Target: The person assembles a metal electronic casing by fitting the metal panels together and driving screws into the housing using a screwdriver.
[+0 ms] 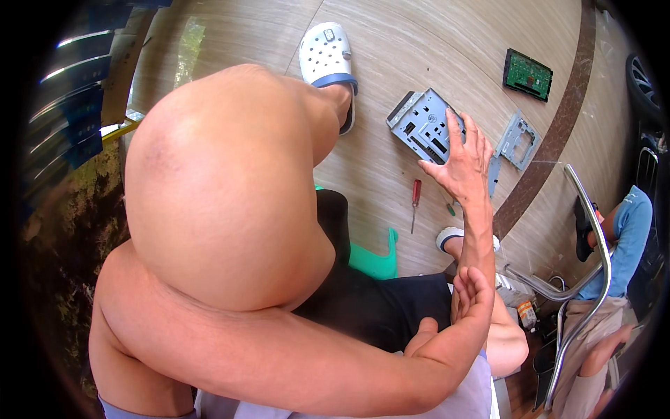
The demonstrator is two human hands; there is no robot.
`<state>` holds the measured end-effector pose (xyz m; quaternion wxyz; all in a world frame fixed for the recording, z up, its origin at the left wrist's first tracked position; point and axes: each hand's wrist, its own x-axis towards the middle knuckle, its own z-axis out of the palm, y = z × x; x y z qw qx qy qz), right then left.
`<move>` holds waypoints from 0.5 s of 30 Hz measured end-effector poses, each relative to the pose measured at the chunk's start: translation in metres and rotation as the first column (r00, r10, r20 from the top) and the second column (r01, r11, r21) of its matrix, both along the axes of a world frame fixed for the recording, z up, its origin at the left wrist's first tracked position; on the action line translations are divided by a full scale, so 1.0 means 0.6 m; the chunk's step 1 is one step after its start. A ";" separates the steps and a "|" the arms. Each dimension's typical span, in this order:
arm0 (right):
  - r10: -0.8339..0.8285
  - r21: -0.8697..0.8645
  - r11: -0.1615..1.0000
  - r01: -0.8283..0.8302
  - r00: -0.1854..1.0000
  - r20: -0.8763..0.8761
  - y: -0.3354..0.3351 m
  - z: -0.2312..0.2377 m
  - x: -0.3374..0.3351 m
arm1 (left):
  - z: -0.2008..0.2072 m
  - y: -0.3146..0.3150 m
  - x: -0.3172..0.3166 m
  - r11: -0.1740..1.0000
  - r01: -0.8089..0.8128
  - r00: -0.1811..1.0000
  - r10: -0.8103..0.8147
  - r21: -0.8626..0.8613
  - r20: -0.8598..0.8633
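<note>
A grey metal electronics case (422, 126) with slots and holes in its face lies on the floor ahead of me. My right hand (464, 157) spans its right end, thumb at the near corner and fingers spread toward the far one. Bent in across my lap, my left hand (457, 307) is loosely cupped beside my right forearm, thumb apart from the fingers, with nothing seen in it. A red-handled screwdriver (415, 202) lies nearer to me. Partly behind my right wrist is a small green-handled tool (452, 208).
A green circuit board in a black frame (527, 75) and a grey metal bracket (518, 142) lie on the floor to the right. My white clog (326, 52) stands left of the case. Another person's leg (618, 237) and a metal-tube chair (600, 244) are at right.
</note>
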<state>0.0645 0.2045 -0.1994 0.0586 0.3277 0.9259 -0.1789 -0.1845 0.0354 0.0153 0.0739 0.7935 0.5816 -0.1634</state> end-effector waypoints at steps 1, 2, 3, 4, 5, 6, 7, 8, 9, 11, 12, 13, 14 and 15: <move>0.000 0.002 1.000 0.000 1.000 0.001 0.002 0.003 0.002 | 0.002 0.004 -0.002 1.000 0.007 1.000 -0.007 0.001 0.004; -0.002 0.006 1.000 0.002 1.000 0.004 0.004 0.007 0.003 | 0.004 0.005 -0.003 1.000 0.007 1.000 -0.007 0.005 0.009; -0.002 0.003 1.000 0.001 1.000 0.012 0.003 0.006 0.002 | 0.004 0.005 0.000 1.000 0.004 1.000 -0.004 0.006 0.008; -0.001 0.002 1.000 0.001 1.000 0.021 0.002 0.004 0.003 | 0.001 0.006 0.000 1.000 0.002 1.000 -0.003 0.006 0.009; -0.002 0.000 1.000 0.002 1.000 0.022 0.002 0.003 0.004 | 0.000 0.007 -0.002 1.000 0.009 1.000 -0.009 0.001 0.006; 0.008 0.002 1.000 -0.008 1.000 0.019 0.003 0.003 0.005 | 0.001 0.007 -0.003 1.000 0.008 1.000 -0.008 -0.002 0.006; 0.016 0.005 1.000 -0.016 1.000 0.017 0.003 0.003 0.007 | 0.004 0.008 -0.002 1.000 0.009 1.000 -0.009 -0.004 0.007; 0.015 0.006 1.000 -0.015 1.000 0.018 0.001 0.006 0.008 | 0.002 0.009 0.000 1.000 0.005 1.000 -0.005 0.002 0.013; 0.030 0.011 0.999 -0.030 0.999 0.024 -0.004 0.005 0.008 | 0.002 0.009 0.002 1.000 0.004 1.000 -0.004 0.000 0.010; 0.046 0.014 0.999 -0.046 0.999 0.028 -0.009 0.002 0.005 | 0.001 0.008 0.001 1.000 0.005 1.000 -0.005 -0.007 0.002; 0.049 0.018 0.999 -0.050 0.999 0.022 -0.011 -0.001 0.004 | 0.001 0.007 0.001 1.000 0.004 1.000 -0.004 -0.009 -0.003; 0.053 0.021 0.998 -0.053 0.998 0.015 -0.012 -0.005 0.002 | 0.002 0.009 0.000 1.000 0.003 1.000 -0.003 -0.012 -0.005; 0.054 0.019 0.998 -0.054 0.998 0.014 -0.013 -0.009 0.001 | 0.000 0.008 -0.001 1.000 0.005 1.000 -0.006 -0.014 -0.006; 0.023 0.018 1.000 -0.023 1.000 0.007 -0.008 -0.009 0.005 | 0.002 0.009 0.000 1.000 0.009 1.000 -0.009 -0.009 -0.002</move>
